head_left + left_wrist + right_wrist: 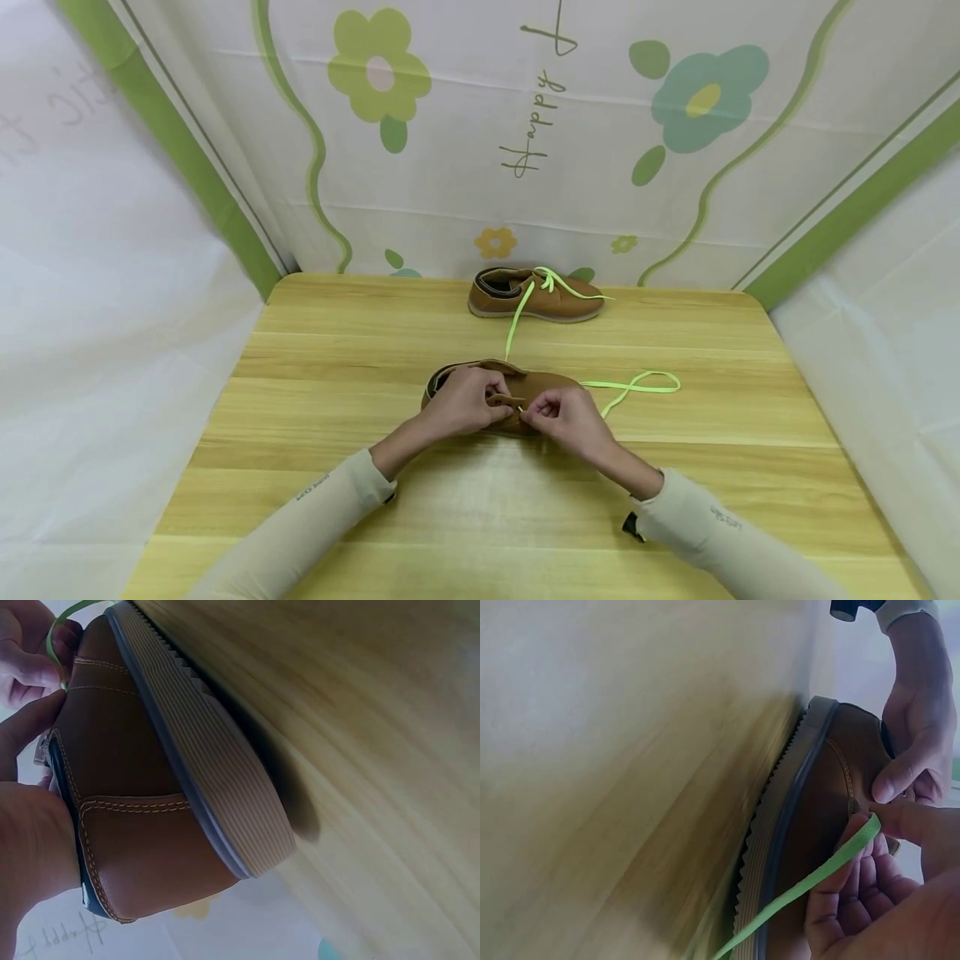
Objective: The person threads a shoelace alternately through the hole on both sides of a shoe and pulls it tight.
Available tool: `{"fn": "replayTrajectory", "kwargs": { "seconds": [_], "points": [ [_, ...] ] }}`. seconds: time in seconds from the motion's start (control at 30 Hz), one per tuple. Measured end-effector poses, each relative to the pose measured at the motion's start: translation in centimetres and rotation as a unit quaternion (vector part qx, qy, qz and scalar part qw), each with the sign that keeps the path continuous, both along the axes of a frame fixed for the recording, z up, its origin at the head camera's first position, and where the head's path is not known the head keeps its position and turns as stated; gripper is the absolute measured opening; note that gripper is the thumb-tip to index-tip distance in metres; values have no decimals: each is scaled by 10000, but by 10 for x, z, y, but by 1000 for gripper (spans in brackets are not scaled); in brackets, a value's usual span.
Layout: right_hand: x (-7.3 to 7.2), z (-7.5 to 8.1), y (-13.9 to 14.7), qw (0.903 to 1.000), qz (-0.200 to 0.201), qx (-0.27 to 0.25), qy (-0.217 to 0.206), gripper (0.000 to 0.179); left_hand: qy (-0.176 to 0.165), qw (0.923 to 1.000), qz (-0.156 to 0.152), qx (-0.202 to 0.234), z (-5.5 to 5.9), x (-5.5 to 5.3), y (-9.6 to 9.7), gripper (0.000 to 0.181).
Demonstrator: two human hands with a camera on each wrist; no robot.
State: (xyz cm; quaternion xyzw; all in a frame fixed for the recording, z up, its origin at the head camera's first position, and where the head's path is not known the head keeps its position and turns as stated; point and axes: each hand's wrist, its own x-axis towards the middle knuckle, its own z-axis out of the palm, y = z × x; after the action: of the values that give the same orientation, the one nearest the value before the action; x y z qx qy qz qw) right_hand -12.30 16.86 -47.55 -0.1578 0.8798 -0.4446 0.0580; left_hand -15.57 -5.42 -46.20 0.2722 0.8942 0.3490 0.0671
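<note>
A brown leather shoe [551, 382] stands on the table, toe to the right, below my two hands. My left hand [465, 403] reaches over its opening and pinches the eyelet flap [508, 401] between thumb and fingers. Close beside it, at the front of that flap, my right hand [576, 422] pinches the end of a neon green shoelace [802, 886] between thumb and index finger. The rest of this lace trails off in a loop [660, 386] past the toe. In the left wrist view the shoe's ribbed sole [217, 750] and stitched heel show.
Behind it, near the table's back edge, stands a matching brown shoe [577, 310] with a green lace [519, 317] tied through it, one end hanging toward the near shoe. A wooden table [330, 333] carries both. White curtains with printed flowers [378, 73] enclose the back and sides.
</note>
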Motion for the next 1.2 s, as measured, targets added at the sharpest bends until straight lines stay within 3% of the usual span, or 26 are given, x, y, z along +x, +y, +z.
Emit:
{"fn": "replayTrajectory", "kwargs": {
  "seconds": [0.17, 0.4, 0.7, 0.83, 1.0, 1.2],
  "points": [
    [1, -3, -3, 9992, -35, 50, 403, 10, 58, 9999, -10, 107, -2, 1, 0, 13],
    [-2, -7, -4, 9914, -74, 146, 1301, 19, 387, 9985, -161, 349, -4, 3, -1, 15],
    [-8, -9, -2, 9846, 601, 132, 1638, 12, 796, 9945, -379, 573, -8, 3, -3, 18],
    [-9, -9, 0, 9884, 718, -74, 1338, 10, 769, 9942, -417, 624, -9, 3, -3, 16],
    [-12, -7, 3, 9953, 699, -448, 497, 8, 697, 9946, -413, 654, -8, 2, -3, 17],
    [-15, -2, 6, 9951, 627, -667, -377, 4, 629, 9954, -384, 614, -6, 1, -2, 15]
  ]
}}
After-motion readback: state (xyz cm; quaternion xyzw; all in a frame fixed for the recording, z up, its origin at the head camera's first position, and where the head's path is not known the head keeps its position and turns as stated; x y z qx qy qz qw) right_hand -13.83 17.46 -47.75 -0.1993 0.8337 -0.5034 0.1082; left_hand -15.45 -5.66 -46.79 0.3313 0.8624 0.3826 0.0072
